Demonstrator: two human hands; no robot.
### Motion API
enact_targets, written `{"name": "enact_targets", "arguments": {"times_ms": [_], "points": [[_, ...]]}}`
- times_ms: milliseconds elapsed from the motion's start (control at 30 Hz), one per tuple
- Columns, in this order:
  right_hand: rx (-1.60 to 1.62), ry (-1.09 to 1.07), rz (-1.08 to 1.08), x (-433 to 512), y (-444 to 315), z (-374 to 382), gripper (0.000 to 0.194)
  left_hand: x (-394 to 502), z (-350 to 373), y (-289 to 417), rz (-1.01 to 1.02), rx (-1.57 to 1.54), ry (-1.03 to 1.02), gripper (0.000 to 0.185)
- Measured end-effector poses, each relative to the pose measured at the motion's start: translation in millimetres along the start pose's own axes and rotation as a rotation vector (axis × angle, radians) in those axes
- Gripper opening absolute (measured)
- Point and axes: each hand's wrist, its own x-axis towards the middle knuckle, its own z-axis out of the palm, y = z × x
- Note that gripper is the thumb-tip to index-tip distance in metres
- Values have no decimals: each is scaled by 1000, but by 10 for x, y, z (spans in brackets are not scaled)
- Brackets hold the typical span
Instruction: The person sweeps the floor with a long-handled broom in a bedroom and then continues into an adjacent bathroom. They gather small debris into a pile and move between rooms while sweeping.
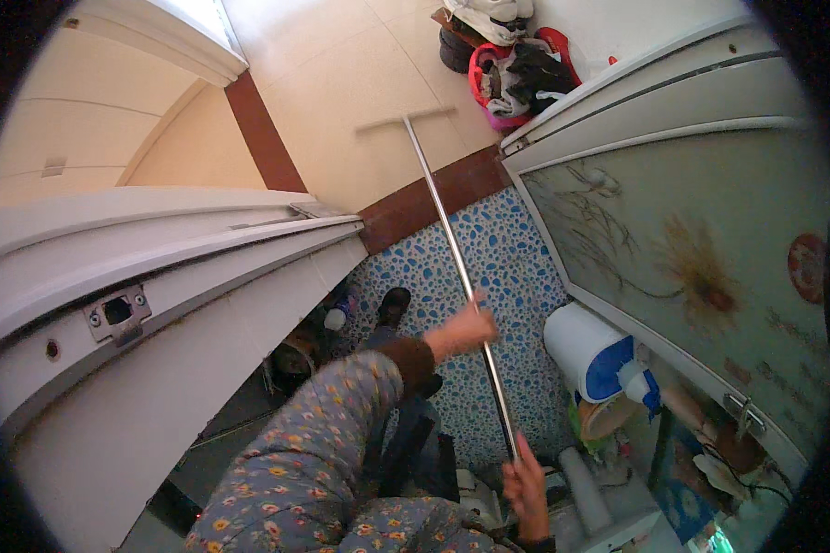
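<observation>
A long shiny metal pole [454, 249] runs from near my body across the blue pebble-patterned floor and over a dark red threshold. At its far end a blurred, flat T-shaped head [405, 120] lies over the beige tiles. My left hand [465, 329] is wrapped around the pole's middle. Lower down, my right hand [526, 487] grips the pole close to its near end. Both hands are bare, below dark cuffs, and the left sleeve is floral.
The threshold [415, 220] spans a doorway between a white frame [180, 266] and an open door with a flower-patterned panel [664, 228]. A red basin [481, 76] holding cloths stands beyond it. A white-and-blue container [584, 352] stands at the right, and my shoe [395, 306] at the left.
</observation>
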Motion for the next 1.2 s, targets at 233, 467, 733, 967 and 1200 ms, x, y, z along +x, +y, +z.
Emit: {"name": "enact_targets", "arguments": {"times_ms": [233,467,733,967,1200], "points": [[-37,61,-104,-363,509,-476,57,25,-302,728,82,-172,-138,5],[-226,-309,-528,1510,-1115,1614,49,177,-1052,-2059,-646,-545,591,20],[317,-455,-132,1101,-1463,2188,56,46,-1150,-3122,-322,-49,192,14],[141,-113,-112,-2,-898,1081,56,220,-1018,-1510,-88,-165,-56,6],[-27,-135,-147,287,-869,1152,57,-104,-1049,-1680,-165,-195,83,6]]}}
